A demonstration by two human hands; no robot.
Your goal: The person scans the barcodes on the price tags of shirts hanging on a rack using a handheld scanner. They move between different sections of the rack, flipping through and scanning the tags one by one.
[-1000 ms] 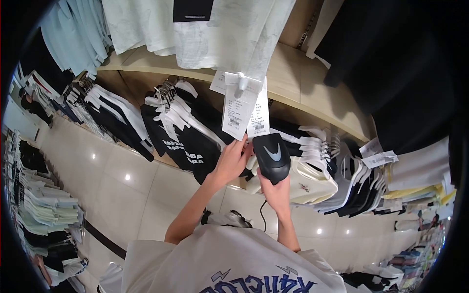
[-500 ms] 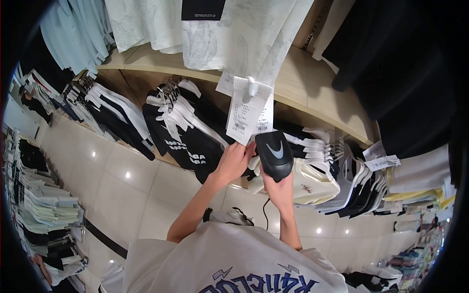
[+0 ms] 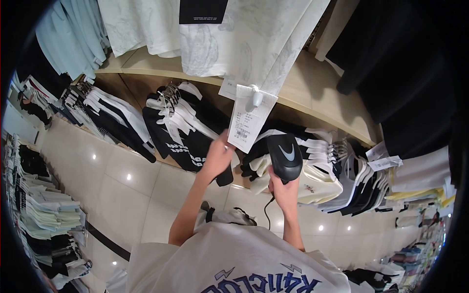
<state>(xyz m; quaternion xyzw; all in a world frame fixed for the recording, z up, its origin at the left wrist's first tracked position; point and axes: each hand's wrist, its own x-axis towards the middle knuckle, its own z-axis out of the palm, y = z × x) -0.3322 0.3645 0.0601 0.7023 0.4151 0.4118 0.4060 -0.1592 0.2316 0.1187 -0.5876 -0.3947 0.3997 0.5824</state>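
My right hand (image 3: 284, 191) is wrapped round the handle of a black barcode scanner (image 3: 286, 158) with a grey curved mark on top. Its cord trails down below the hand. To the scanner's upper left, a white price tag (image 3: 250, 119) with printed lines and a barcode hangs by a white plastic fastener from a pale patterned garment (image 3: 220, 46). Another white tag (image 3: 227, 89) shows partly behind it. My left hand (image 3: 218, 157) is at the tag's lower left edge, its fingers curled and smeared by motion; whether they touch the tag is unclear.
A curved wooden shelf (image 3: 161, 65) runs below the upper garments. Under it hang black T-shirts (image 3: 183, 141) on white hangers and a cream T-shirt (image 3: 320, 183). Dark garments (image 3: 391, 63) hang at the right. More clothes racks (image 3: 49, 210) stand at the left across the tiled floor (image 3: 161, 200).
My left hand has moved left from the tag's bottom edge. My right hand and the scanner have shifted slightly right, away from the tag. The front tag now covers more of those behind it.
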